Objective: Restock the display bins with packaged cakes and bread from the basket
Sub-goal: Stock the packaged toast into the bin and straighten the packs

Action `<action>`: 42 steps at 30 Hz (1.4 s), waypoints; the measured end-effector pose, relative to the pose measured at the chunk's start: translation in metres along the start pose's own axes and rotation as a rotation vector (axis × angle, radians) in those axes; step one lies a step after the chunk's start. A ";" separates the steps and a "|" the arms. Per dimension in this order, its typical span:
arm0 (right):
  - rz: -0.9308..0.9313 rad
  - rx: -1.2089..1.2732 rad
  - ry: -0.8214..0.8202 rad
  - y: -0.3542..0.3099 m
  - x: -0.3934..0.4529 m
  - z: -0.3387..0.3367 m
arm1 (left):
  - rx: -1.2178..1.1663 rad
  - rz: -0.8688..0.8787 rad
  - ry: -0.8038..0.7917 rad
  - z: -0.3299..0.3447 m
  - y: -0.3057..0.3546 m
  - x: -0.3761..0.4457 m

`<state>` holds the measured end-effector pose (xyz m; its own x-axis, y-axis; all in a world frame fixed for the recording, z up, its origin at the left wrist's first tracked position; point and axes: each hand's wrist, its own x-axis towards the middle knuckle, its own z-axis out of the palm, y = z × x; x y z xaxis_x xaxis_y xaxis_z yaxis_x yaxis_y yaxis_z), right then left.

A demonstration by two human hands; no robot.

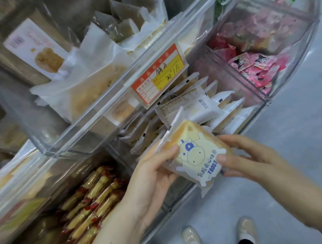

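Note:
A packaged toast (pixel 194 153) in clear wrap with a blue cartoon cow and the word TOAST is held in both hands. My left hand (pixel 151 177) grips its left side with the thumb on top. My right hand (pixel 249 157) grips its right side. The pack hovers just in front of a clear display bin (pixel 255 115) that holds several white-wrapped bread packs (pixel 198 106). The basket is out of sight.
Clear acrylic bins stand in tiers. The upper left one (pixel 80 132) holds white-wrapped cakes, the upper right one (pixel 276 88) pink packets, the lower left one yellow-and-red packs (pixel 92 202). An orange price tag (pixel 158 74) hangs on a bin's edge. Grey floor (pixel 284 126) and my shoes (pixel 246 230) lie at right.

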<state>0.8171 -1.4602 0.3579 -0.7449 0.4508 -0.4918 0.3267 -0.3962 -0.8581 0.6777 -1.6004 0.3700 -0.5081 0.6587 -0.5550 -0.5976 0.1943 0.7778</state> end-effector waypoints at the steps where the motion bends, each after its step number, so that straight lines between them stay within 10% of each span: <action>1: 0.027 0.049 -0.070 -0.002 0.002 0.003 | -0.009 0.009 -0.019 -0.003 -0.002 -0.005; 7: -0.216 -0.157 -0.062 -0.001 0.009 0.028 | 0.354 0.254 -0.050 -0.028 0.015 -0.032; 15: -0.395 -1.346 -0.248 0.000 0.052 0.046 | 1.549 0.274 -0.021 -0.039 0.020 -0.032; 22: -0.087 -0.974 -0.462 -0.012 0.063 0.056 | 1.886 0.397 0.068 -0.031 -0.003 -0.019; 27: -0.082 -1.280 -0.495 -0.008 0.062 0.065 | 2.247 0.317 0.074 -0.017 -0.024 -0.002; 38: -0.027 -1.675 -0.477 0.005 0.069 0.079 | 1.729 0.165 -0.046 -0.035 -0.007 0.014; 42: 0.053 -1.453 -0.581 -0.002 0.073 0.076 | 2.071 0.401 0.144 -0.043 0.004 0.026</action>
<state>0.7180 -1.4872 0.3345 -0.7169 -0.0324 -0.6964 0.3633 0.8352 -0.4129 0.6356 -1.6139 0.3457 -0.4954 0.8320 -0.2498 0.8682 0.4839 -0.1100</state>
